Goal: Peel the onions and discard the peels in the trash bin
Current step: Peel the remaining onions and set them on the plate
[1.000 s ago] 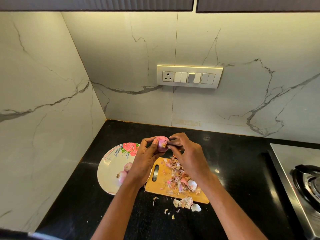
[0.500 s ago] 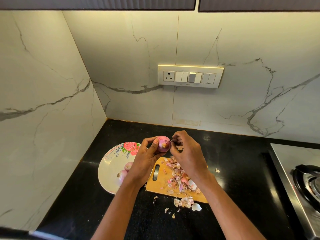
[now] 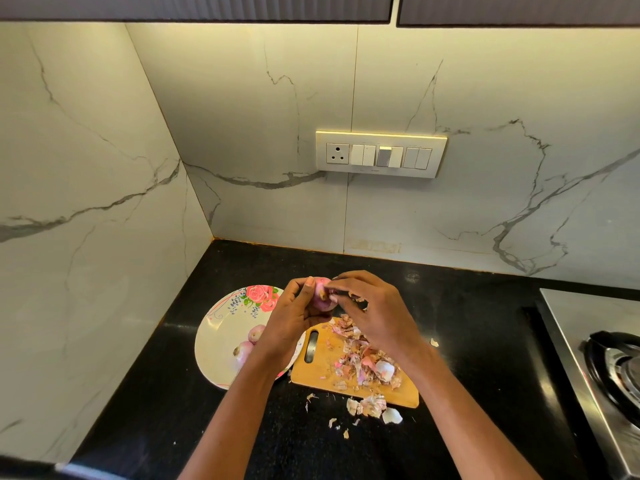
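My left hand (image 3: 289, 320) grips a small pink onion (image 3: 322, 296) above the black counter, thumb curled over its top. My right hand (image 3: 377, 315) pinches the skin at the onion's right side. A pile of onion peels (image 3: 363, 358) lies on the wooden cutting board (image 3: 318, 374) below my hands. More peels (image 3: 372, 407) are scattered on the counter in front of the board. Two onions (image 3: 249, 342) sit on the floral plate (image 3: 218, 337) to the left, partly hidden by my left wrist. No trash bin is in view.
The black counter (image 3: 485, 334) runs right to a steel gas stove (image 3: 609, 362). Marble walls close the corner at the left and back. A switch panel (image 3: 381, 154) is mounted on the back wall. A single peel scrap (image 3: 433, 342) lies right of the board.
Both hands stayed over the board and plate. My left thumb turned the onion slightly, and my right fingers shifted their pinch on its skin.
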### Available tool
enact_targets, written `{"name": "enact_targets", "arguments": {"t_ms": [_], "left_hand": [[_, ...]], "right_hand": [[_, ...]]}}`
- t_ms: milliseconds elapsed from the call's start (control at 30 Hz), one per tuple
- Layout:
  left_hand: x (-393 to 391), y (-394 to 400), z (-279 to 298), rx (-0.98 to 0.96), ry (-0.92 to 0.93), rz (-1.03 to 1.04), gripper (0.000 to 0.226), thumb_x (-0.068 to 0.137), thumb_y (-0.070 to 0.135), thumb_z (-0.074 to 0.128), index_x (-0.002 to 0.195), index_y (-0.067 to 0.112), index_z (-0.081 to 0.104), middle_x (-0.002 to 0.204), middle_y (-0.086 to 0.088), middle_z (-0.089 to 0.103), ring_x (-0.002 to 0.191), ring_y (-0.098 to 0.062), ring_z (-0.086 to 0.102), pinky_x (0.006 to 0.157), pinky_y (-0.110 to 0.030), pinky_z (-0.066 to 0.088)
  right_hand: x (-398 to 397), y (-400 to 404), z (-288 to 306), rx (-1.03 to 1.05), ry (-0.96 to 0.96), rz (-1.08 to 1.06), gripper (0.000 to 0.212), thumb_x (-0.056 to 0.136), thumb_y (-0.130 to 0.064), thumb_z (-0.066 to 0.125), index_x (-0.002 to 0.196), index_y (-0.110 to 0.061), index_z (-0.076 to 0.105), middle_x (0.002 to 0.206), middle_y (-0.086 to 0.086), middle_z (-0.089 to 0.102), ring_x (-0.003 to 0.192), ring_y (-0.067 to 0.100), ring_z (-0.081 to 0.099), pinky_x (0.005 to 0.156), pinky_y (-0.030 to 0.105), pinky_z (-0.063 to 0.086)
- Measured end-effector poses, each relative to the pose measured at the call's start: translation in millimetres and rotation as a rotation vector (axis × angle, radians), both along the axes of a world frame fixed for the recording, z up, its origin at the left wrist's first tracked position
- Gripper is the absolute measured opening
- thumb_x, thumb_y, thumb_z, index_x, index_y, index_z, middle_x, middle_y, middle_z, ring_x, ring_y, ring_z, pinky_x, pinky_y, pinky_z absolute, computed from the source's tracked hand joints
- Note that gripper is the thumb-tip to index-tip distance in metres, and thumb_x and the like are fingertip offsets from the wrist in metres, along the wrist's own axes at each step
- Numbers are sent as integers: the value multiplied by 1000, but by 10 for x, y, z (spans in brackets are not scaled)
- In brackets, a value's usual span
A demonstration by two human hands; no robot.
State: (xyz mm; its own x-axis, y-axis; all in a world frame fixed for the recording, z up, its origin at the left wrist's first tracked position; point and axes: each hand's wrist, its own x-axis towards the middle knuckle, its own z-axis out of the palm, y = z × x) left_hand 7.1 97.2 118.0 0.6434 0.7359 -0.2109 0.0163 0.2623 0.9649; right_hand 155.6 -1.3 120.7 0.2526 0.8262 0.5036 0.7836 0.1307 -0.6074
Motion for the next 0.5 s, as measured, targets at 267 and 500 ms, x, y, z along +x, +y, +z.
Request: {"name": "enact_targets", "arguments": {"t_ms": [267, 500], "left_hand": [[-27, 46, 55, 148, 122, -87, 32, 107, 37, 39, 122, 14, 56, 115, -11, 68, 92, -13, 72, 78, -25, 60], [-39, -41, 36, 97, 70, -72, 40, 101, 43, 42, 126, 16, 57, 120, -11, 67, 105, -22, 71, 92, -37, 58]], "right_hand": [[39, -21, 7, -11, -125, 14, 26, 95, -27, 63, 114, -13, 74, 107, 1, 73, 97, 11, 70, 82, 22, 59], [-21, -20, -59, -34, -22, -127, 18, 91, -17, 74, 108, -15, 70, 102, -2, 70, 90, 7, 65, 80, 14, 55]]}}
